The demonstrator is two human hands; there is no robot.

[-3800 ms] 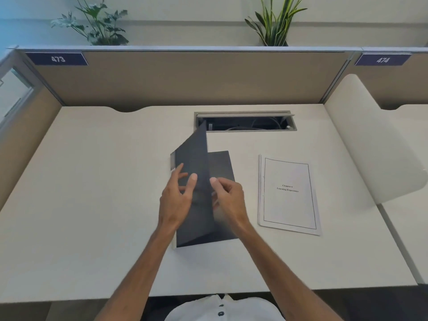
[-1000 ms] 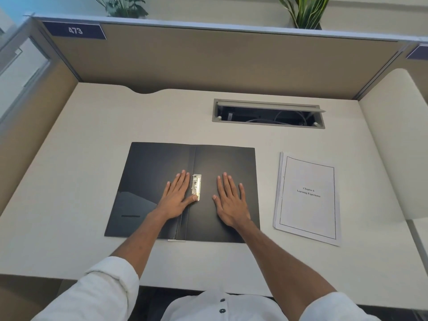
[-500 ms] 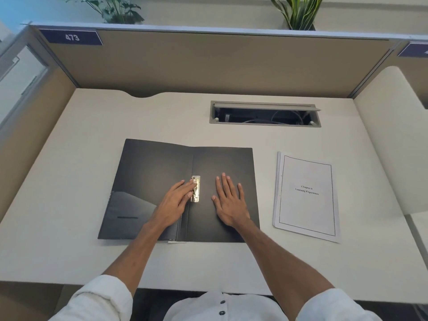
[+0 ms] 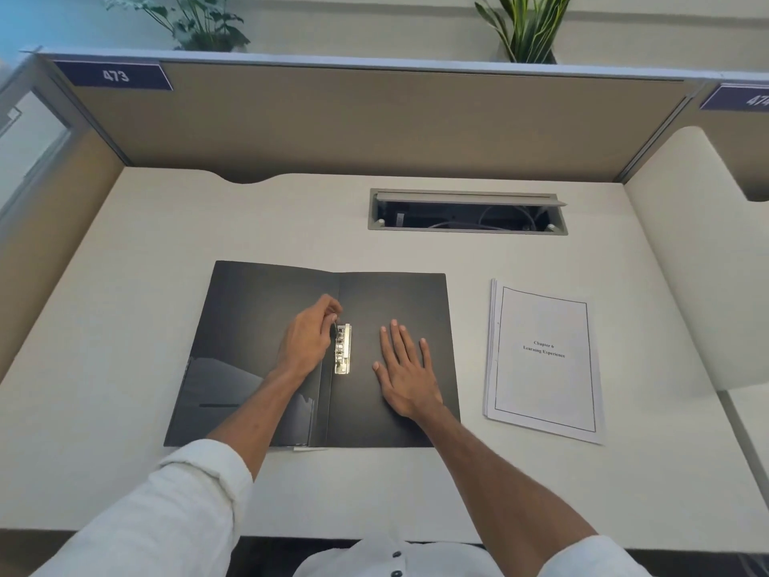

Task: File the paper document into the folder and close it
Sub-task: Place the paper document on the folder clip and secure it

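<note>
Cream desk [image 4: 125,326] held our black folder [image 4: 258,310], spread open flat. Just right of our flat, spread right hand [image 4: 405,368] lay the paper document [image 4: 545,360], clear of the folder. Our left hand [image 4: 310,337] pinched the top lever of the metal clip [image 4: 343,349] between our hands.

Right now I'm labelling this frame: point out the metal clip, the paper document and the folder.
metal clip [image 4: 343,349], head view, middle of the silver mechanism.
paper document [image 4: 545,381], head view, blank area of cover page.
folder [image 4: 249,310], head view, bare left inside cover.
</note>
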